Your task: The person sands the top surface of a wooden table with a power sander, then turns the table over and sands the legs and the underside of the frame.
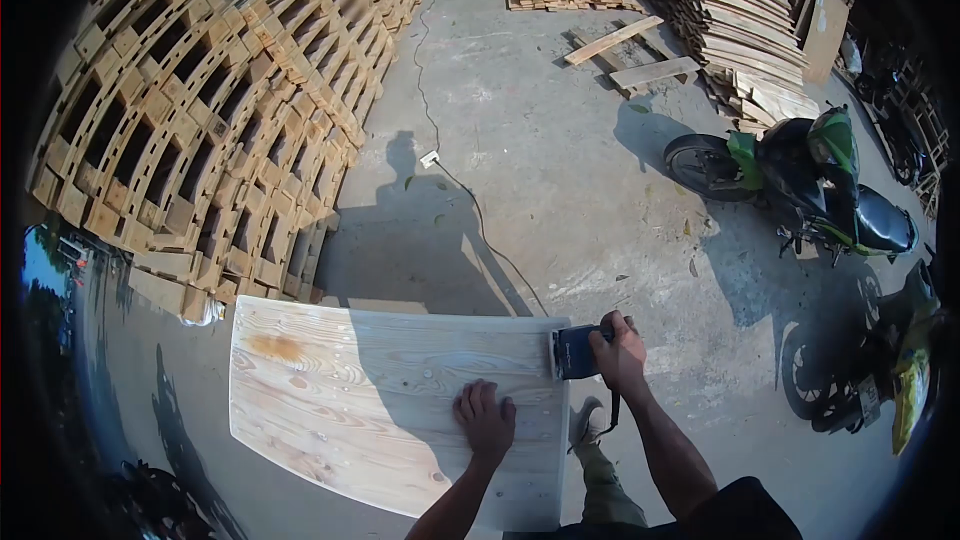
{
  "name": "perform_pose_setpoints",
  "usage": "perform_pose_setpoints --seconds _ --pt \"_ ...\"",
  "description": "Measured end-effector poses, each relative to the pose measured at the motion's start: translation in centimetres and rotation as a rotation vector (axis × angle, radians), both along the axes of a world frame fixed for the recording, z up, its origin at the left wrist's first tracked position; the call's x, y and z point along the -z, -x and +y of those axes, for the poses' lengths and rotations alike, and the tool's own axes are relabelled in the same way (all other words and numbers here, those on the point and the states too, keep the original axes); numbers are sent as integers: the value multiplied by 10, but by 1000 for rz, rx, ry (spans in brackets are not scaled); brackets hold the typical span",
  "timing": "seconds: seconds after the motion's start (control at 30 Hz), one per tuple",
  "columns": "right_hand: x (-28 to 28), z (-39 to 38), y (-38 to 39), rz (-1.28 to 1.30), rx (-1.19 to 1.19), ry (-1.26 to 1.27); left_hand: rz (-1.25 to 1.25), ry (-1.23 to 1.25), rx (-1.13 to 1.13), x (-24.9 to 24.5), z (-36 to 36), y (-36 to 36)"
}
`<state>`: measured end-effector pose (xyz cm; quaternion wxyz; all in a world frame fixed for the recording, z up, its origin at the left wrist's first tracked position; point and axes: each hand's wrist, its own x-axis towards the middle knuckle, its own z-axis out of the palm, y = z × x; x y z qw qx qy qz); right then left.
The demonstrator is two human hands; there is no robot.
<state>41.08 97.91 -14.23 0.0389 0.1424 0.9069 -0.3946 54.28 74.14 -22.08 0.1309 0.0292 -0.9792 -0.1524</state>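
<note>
A wide pale wooden panel [400, 380] with knots and plugged spots lies in front of me, its right part in my shadow. My left hand [487, 418] rests on its top near the right side, fingers slightly spread and holding nothing. At the panel's right edge is a blue corded power tool [577, 354], with a flat plate at its left end overlapping the panel's upper right corner. My right hand [622, 354] is wrapped around the tool's right end. A dark cord hangs below that hand.
Tall stacks of wooden pallets [210, 130] stand at the left. A white socket block [430, 159] with a cable lies on the concrete floor. A green motorcycle [800, 175] and a yellow-green one [910, 380] are parked at the right. Stacked planks [740, 20] stand behind.
</note>
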Motion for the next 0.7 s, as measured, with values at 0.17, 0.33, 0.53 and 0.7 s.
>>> perform_pose_setpoints --seconds 0.17,0.33,0.53,0.7 --pt "8 6 18 24 -49 -4 -76 27 -17 -2 4 4" --pt "8 6 -102 -115 -29 42 -84 24 -2 8 3 1" --pt "10 4 -86 -69 -11 69 -104 41 -21 11 3 0" --pt "13 9 35 0 -59 28 -75 48 -15 14 5 0"
